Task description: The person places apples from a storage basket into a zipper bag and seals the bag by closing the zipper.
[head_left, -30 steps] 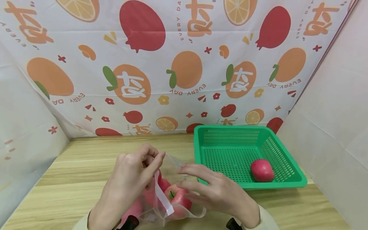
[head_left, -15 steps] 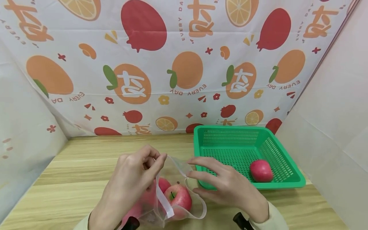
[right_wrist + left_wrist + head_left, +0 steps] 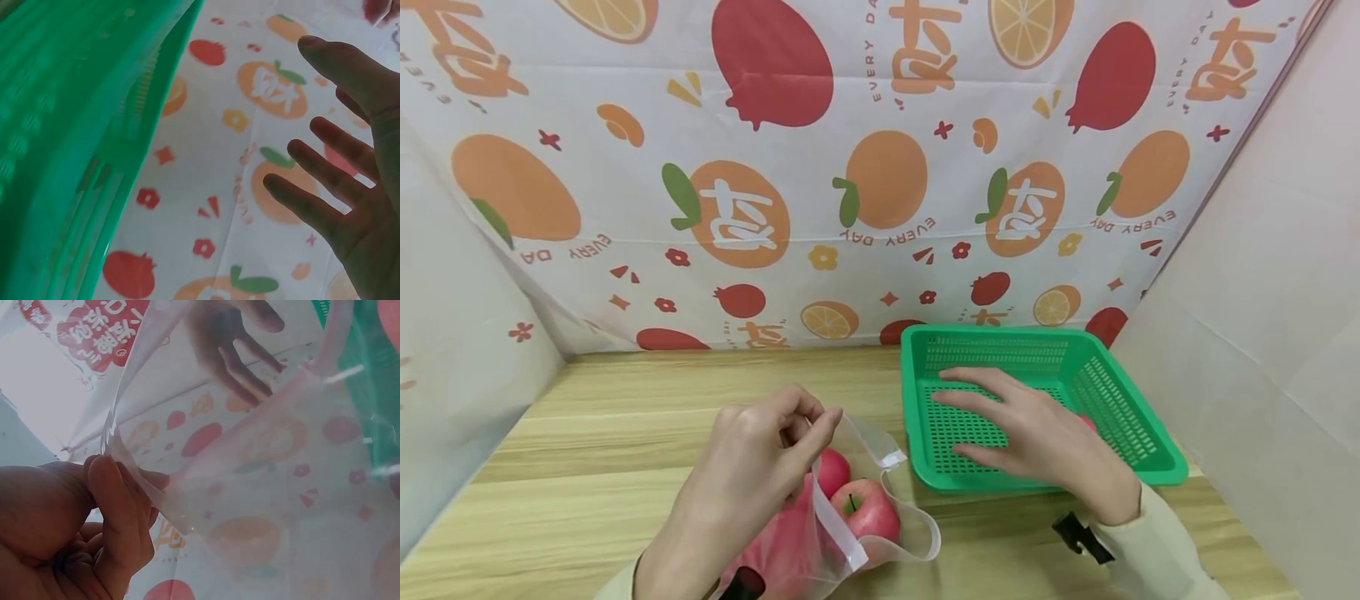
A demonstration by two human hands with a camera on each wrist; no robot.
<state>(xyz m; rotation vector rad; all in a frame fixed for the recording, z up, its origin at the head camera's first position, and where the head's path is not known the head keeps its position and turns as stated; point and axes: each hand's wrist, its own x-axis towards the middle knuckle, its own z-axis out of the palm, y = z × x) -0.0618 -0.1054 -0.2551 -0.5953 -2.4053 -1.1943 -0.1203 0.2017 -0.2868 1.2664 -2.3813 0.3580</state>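
My left hand [image 3: 756, 467] pinches the edge of a clear plastic bag [image 3: 917, 533] between thumb and fingers. In the left wrist view the bag's rim [image 3: 250, 431] stretches away from that pinch. Several red apples lie in the bag, among them an apple [image 3: 868, 510] with its stem up. My right hand [image 3: 1037, 429] holds nothing and hovers over the green basket [image 3: 913, 417], fingers spread and slightly bent. Behind that hand, an apple [image 3: 1087, 422] in the basket is mostly hidden. The right wrist view shows the same hand [image 3: 344, 169] with fingers apart.
The basket stands at the right of the wooden table [image 3: 647, 417], close to the white right-hand wall [image 3: 1262, 333]. A fruit-printed cloth [image 3: 820, 192] rises behind the table. Black straps [image 3: 1081, 537] sit at the wrists.
My right hand has left the bag's mouth and moved right, over the basket, covering most of the apple there. My left hand keeps its hold on the bag's edge.
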